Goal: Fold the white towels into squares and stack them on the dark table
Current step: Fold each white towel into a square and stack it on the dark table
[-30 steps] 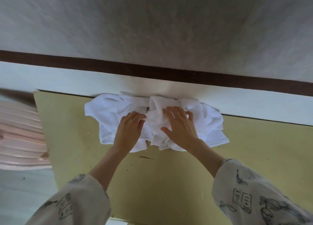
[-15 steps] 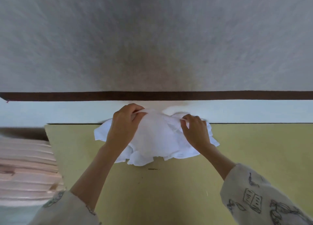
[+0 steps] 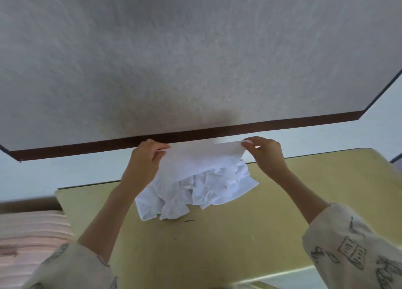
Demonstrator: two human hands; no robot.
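Observation:
A single white towel [image 3: 195,160] is lifted and stretched flat above a crumpled heap of white towels [image 3: 195,195] at the far edge of a yellow-green table [image 3: 217,245]. My left hand [image 3: 143,164] pinches the towel's left upper corner. At the right upper corner my right hand [image 3: 265,153] pinches it between thumb and fingers. The held towel hangs down over the back of the heap. No dark table is in view.
A wall with a dark brown baseboard [image 3: 87,148] rises just behind the table. A stack of pink ribbed fabric [image 3: 28,241] lies to the left of the table, lower down. Bare table surface lies in front of the heap.
Both hands have risen from the pile and moved apart, drawing one towel up and taut between them. The view has tilted, showing more of the table.

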